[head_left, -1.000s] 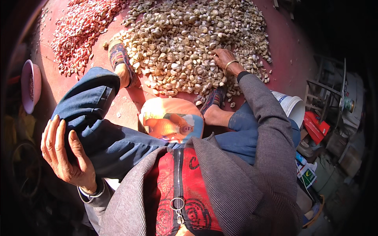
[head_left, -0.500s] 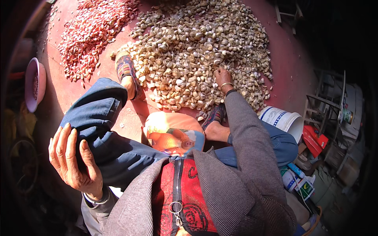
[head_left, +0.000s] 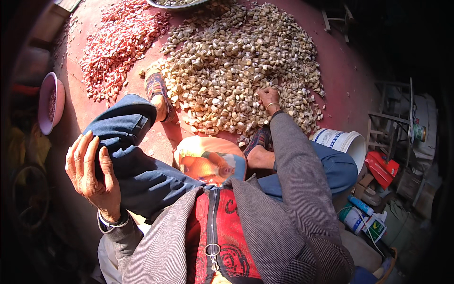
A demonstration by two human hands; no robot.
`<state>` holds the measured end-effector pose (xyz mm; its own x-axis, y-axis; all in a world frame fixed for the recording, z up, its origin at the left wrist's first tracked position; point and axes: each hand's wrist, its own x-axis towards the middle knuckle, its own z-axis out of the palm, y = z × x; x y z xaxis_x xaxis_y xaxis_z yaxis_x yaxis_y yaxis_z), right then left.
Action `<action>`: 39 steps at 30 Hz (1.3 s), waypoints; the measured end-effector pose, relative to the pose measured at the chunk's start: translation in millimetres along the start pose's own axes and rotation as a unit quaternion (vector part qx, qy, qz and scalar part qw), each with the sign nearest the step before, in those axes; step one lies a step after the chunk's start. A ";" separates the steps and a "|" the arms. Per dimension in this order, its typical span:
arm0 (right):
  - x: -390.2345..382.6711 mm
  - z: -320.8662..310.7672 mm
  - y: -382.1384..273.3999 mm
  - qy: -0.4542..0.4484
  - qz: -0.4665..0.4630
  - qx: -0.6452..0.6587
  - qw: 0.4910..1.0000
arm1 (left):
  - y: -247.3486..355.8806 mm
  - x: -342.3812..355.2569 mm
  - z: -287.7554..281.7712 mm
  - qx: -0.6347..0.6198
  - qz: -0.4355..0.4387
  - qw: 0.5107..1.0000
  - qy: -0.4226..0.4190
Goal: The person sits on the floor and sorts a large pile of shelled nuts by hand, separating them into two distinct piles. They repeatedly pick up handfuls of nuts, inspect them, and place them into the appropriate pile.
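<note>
Right hand (head_left: pixel 268 96), bunched, contents unclear, apparently picks at the far heap of small, tan, rounded pieces (head_left: pixel 222 78); lifting calls for fingertip precision. Left hand (head_left: pixel 93 180) loosely spread.

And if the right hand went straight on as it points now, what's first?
Pale pile. The right hand points forward and slightly left, over its right part; can't tell if it's touching yet.

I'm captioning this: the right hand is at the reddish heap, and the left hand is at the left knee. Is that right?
No: the head view shows the right hand at the larger pale heap, not the reddish heap. The left hand is at the left knee.
</note>
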<state>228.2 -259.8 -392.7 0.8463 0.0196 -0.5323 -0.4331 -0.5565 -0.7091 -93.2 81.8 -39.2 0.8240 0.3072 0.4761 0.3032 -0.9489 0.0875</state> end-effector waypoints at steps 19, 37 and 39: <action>-30.9 40.5 3.0 -0.054 -0.181 -0.168 0.968 | 1.6 -6.4 -0.7 -0.004 0.017 0.999 0.045; -146.7 173.5 -71.7 -0.378 0.005 0.120 0.918 | -153.7 34.4 169.5 -0.550 -0.406 0.702 -0.197; -153.1 210.3 -77.0 -0.422 0.039 0.184 0.887 | -166.4 25.5 222.0 -0.502 -0.425 0.726 -0.202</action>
<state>66.8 -45.3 -353.9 0.3429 0.6943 -0.6328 -0.6835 -0.2777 -0.6751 -16.3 263.5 -235.9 0.6782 0.6160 -0.4008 0.4495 0.0839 0.8893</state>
